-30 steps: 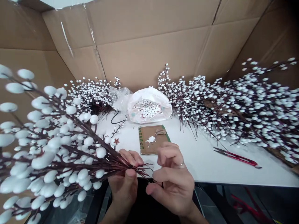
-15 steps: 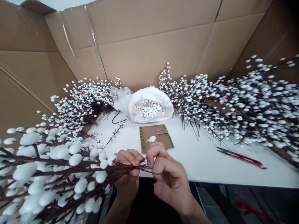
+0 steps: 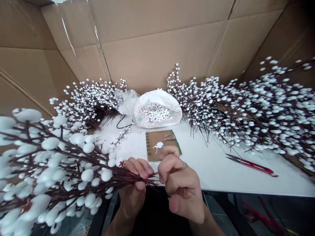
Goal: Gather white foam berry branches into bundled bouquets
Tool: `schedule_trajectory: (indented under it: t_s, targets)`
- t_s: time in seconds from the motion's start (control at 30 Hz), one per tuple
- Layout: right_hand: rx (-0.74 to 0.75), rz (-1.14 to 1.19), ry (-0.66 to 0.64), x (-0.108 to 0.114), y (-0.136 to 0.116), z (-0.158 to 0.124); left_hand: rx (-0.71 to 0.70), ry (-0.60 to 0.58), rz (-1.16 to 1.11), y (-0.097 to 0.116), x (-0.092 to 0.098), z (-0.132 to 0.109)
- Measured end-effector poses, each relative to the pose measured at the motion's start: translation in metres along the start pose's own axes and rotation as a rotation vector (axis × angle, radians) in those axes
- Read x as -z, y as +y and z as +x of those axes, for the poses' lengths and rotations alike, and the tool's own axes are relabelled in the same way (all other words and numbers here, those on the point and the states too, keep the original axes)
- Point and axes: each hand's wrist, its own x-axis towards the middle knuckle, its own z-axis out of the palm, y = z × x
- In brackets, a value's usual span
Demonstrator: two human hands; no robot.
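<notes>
My left hand (image 3: 135, 180) is closed round the dark red stems of a large bunch of white-berry branches (image 3: 81, 170), which spreads out to the left close to the camera. The cut stem ends stick out to the right of its fingers. Beside these ends is my right hand (image 3: 182, 186), its fingers curled and the thumb lower and apart from the index finger. A thin stem end reaches its index fingertip; whether it is gripped I cannot tell. Behind the hands lies a cardboard piece (image 3: 154, 154) with a white blob on it.
A white bag (image 3: 177, 121) of loose white berries stands at the back. Berry branches are heaped at the left (image 3: 83, 105) and right (image 3: 246, 111). Red-handled snips (image 3: 258, 166) lie on the white table (image 3: 216, 173) at the right. Cardboard walls (image 3: 159, 49) rise behind.
The bunch has swung upward at the left and its stem ends fan out more. My right hand has shifted slightly right, its thumb a little further from the stems.
</notes>
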Motion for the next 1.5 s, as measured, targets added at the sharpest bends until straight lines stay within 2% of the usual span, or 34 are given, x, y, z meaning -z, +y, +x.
schedule_trajectory:
  t_s: [0.13, 0.2, 0.33, 0.43, 0.57, 0.7, 0.83, 0.9, 1.13, 1.3, 1.5]
  targets:
    - [0.021, 0.056, -0.005, 0.001, 0.0, 0.005, 0.045, 0.003, -0.022, -0.001, -0.001, -0.003]
    - [-0.028, 0.12, -0.005, 0.001, 0.0, 0.005, 0.029, -0.014, -0.028, -0.002, -0.001, -0.003]
    - [-0.09, 0.153, -0.096, 0.002, -0.002, 0.001, -0.038, -0.048, -0.019, -0.004, 0.001, 0.0]
    - [-0.031, -0.064, -0.139, 0.003, -0.009, -0.002, -0.061, -0.037, 0.002, -0.002, 0.003, 0.0]
    - [0.146, -0.409, -0.162, 0.003, -0.018, -0.003, -0.094, 0.015, 0.046, 0.002, 0.004, -0.003]
    - [0.27, -0.536, -0.122, 0.001, -0.021, -0.002, -0.081, 0.11, 0.09, 0.003, 0.001, -0.005]
    - [0.297, -0.62, -0.118, -0.004, -0.02, -0.001, -0.205, 0.135, 0.122, 0.001, -0.003, -0.004]
    - [0.297, -0.68, -0.114, -0.006, -0.019, -0.002, -0.219, 0.145, 0.115, 0.0, -0.004, -0.003]
    - [0.286, -0.91, -0.066, -0.002, -0.02, -0.003, -0.077, 0.238, 0.066, 0.006, -0.004, -0.004]
    - [0.318, -0.997, -0.059, -0.007, -0.023, -0.002, 0.08, 0.379, 0.045, 0.01, -0.009, -0.006]
    - [0.227, -0.999, -0.04, -0.016, -0.025, -0.008, 0.088, 0.459, 0.031, 0.009, -0.011, -0.007]
